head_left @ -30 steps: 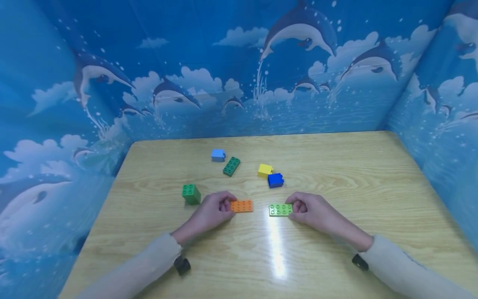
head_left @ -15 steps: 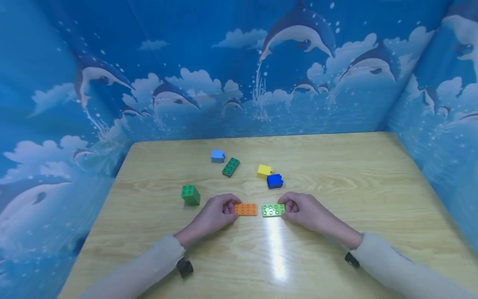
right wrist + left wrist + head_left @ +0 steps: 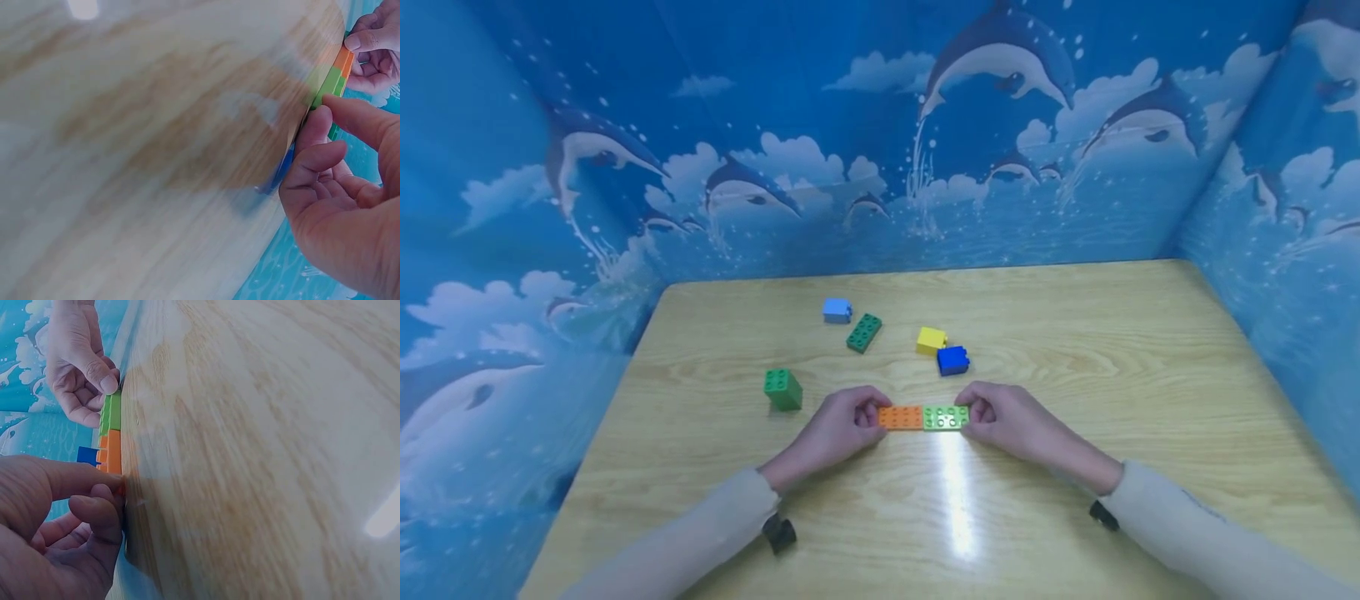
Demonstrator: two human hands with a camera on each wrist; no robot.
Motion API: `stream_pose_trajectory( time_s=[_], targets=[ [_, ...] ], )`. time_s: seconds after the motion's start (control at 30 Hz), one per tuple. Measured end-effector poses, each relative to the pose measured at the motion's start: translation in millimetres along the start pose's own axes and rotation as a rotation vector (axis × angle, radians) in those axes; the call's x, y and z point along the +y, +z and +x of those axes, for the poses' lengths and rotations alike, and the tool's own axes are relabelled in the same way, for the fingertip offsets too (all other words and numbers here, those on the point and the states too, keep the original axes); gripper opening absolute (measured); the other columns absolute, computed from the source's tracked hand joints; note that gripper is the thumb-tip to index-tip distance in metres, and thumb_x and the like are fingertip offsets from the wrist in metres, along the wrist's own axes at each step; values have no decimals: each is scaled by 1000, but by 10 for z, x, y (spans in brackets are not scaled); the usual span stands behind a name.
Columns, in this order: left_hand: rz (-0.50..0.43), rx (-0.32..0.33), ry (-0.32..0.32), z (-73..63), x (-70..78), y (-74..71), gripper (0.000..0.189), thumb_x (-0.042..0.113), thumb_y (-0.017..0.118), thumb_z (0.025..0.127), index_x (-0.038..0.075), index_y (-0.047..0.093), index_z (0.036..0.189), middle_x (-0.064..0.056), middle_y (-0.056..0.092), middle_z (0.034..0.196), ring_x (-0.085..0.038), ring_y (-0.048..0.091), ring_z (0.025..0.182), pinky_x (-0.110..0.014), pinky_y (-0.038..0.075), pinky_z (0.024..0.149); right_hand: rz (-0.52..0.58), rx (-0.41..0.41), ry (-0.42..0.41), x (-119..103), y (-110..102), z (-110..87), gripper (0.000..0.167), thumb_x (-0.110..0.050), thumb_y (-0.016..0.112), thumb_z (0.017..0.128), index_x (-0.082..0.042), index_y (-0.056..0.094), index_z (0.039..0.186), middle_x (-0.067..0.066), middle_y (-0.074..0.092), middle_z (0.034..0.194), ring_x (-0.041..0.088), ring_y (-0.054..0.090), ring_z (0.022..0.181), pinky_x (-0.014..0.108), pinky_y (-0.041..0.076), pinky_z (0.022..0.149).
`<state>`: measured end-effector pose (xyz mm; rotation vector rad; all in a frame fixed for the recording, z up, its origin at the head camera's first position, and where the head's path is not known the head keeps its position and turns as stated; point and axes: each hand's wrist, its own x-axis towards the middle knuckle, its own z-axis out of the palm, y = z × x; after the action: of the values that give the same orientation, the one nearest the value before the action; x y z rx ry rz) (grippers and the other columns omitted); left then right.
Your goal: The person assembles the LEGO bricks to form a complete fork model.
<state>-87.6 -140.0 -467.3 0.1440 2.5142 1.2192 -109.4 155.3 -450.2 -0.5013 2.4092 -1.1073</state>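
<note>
An orange toy brick (image 3: 901,418) and a light green toy brick (image 3: 945,418) lie end to end on the table, their short ends touching, studs up. My left hand (image 3: 844,425) pinches the outer end of the orange brick between thumb and fingers. At the opposite end, my right hand (image 3: 1006,421) grips the light green brick the same way. In the left wrist view the orange brick (image 3: 111,452) meets the light green brick (image 3: 111,414) low against the tabletop. The right wrist view shows the light green brick (image 3: 329,84) beside my right fingertips.
A tall green block (image 3: 784,390) stands left of my left hand. Further back lie a light blue brick (image 3: 837,311), a dark green brick (image 3: 864,332), a yellow brick (image 3: 931,341) and a dark blue brick (image 3: 952,361). A dolphin-print backdrop (image 3: 775,250) borders the wooden table (image 3: 1075,333).
Both hands have come towards each other, the orange brick sliding right and the light green one left. The gap between the two bricks has closed.
</note>
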Motion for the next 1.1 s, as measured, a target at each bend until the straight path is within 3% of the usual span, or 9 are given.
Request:
stream_pose_trajectory(
  time_s=[0.67,1.1],
  targets=[
    [3,-1,-29,12,35,2,38,0,86,89,12,76,123,1,67,92,-17,63,81,-29,56,69,-8,-2,-16,16,-6,44,36,-5,83,94,-4,72,128,-2,67,95,16,64,84,29,58,74],
    [2,-2,-11,15,22,-5,37,0,85,89,11,76,123,2,67,92,-17,63,81,-29,56,70,-8,1,-14,17,0,43,36,-5,82,94,-5,72,128,-2,66,94,16,63,83,29,56,72]
  ],
)
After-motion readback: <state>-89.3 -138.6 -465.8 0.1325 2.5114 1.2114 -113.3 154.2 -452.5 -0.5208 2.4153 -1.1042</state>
